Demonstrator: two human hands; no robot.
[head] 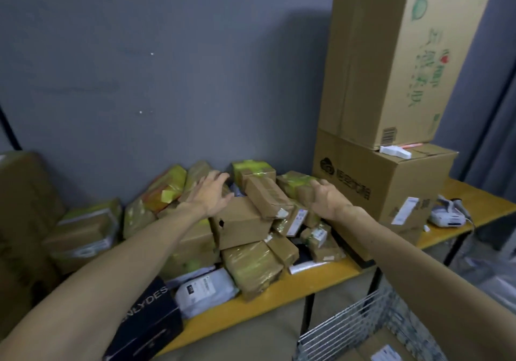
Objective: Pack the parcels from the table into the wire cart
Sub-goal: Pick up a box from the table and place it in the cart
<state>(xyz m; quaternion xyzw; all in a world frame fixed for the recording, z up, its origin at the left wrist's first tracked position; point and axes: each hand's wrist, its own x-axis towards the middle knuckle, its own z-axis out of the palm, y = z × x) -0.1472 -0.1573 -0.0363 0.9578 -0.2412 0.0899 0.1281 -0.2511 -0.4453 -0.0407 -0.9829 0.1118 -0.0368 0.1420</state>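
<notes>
A heap of brown taped parcels lies on the yellow table against the grey wall. On top of the heap rests a long brown box, tilted. My left hand reaches over the left side of the heap with fingers spread, holding nothing. My right hand hovers at the right side of the heap, fingers relaxed, also holding nothing. Both hands flank the long box without gripping it. The wire cart stands at the lower right, below the table's edge.
Two big cardboard cartons are stacked at the table's right end, with a white handheld scanner beside them. A black box and a white mailer bag lie at the front left. More brown boxes stand at the left.
</notes>
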